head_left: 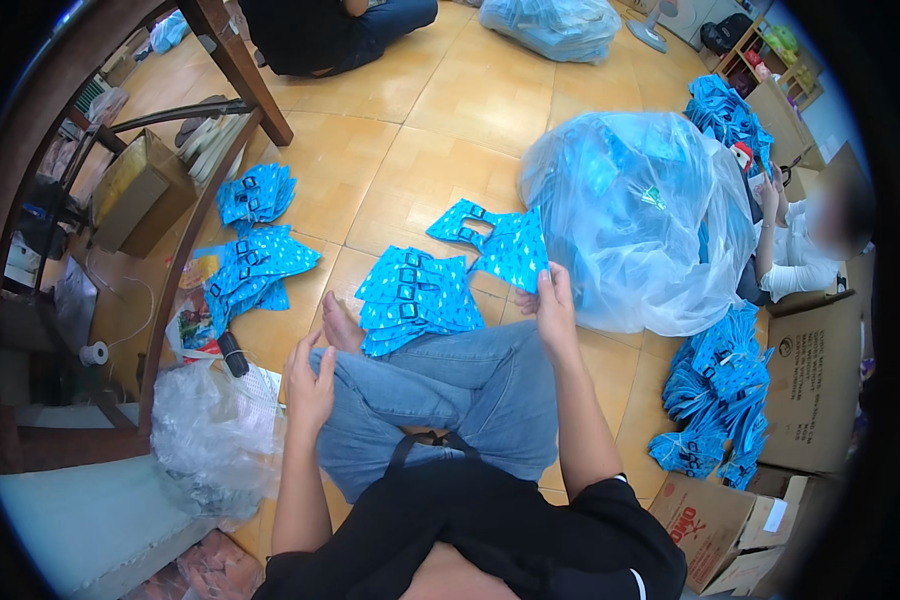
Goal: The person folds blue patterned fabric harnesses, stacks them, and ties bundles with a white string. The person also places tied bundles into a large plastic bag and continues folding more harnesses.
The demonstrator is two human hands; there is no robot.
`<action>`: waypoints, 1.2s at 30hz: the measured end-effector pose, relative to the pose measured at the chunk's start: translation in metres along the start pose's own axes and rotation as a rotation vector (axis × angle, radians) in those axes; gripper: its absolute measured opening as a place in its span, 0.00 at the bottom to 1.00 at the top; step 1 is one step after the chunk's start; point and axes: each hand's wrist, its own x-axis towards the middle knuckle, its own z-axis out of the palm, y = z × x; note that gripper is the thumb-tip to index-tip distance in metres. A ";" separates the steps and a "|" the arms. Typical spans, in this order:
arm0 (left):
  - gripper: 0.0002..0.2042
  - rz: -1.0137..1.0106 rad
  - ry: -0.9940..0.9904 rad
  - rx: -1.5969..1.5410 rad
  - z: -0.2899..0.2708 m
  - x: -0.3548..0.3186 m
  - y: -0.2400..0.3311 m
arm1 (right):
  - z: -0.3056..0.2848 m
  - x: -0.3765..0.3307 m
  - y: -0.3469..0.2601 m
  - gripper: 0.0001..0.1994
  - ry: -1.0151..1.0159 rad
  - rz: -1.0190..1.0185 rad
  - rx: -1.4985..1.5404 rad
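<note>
My right hand point(556, 302) pinches the lower right corner of a blue patterned fabric piece point(510, 245) with a black buckle and a cut-out notch. That piece is held out beside a large clear plastic bag. My left hand point(308, 388) rests at my left knee, its fingers apart and nothing in it. In front of my crossed legs, a fanned stack of the same blue fabric pieces point(415, 300) lies on the floor, buckles lined up. Two more stacks sit farther left: a nearer fabric stack point(260, 270) and a farther fabric stack point(256, 195).
The clear plastic bag point(635, 220) bulges with blue pieces. More blue heaps point(715, 390) lie at right, near cardboard boxes point(715, 530). A wooden frame point(232, 70) and crumpled plastic point(210, 430) flank my left. A person point(800, 250) sits at right, another person point(320, 35) at the far side.
</note>
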 end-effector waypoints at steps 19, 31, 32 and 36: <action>0.15 -0.128 0.187 0.360 0.030 -0.001 -0.056 | -0.019 0.141 0.145 0.29 0.320 0.055 -0.744; 0.19 -0.039 -0.038 0.115 0.121 0.094 -0.054 | 0.036 0.078 0.135 0.19 -0.054 -0.201 -0.939; 0.19 -0.069 -0.070 0.134 0.124 0.095 -0.056 | 0.032 0.091 0.133 0.19 -0.015 -0.210 -0.996; 0.17 -0.055 -0.033 -0.048 0.121 0.089 -0.056 | 0.028 0.153 0.132 0.21 -0.104 -0.325 -1.125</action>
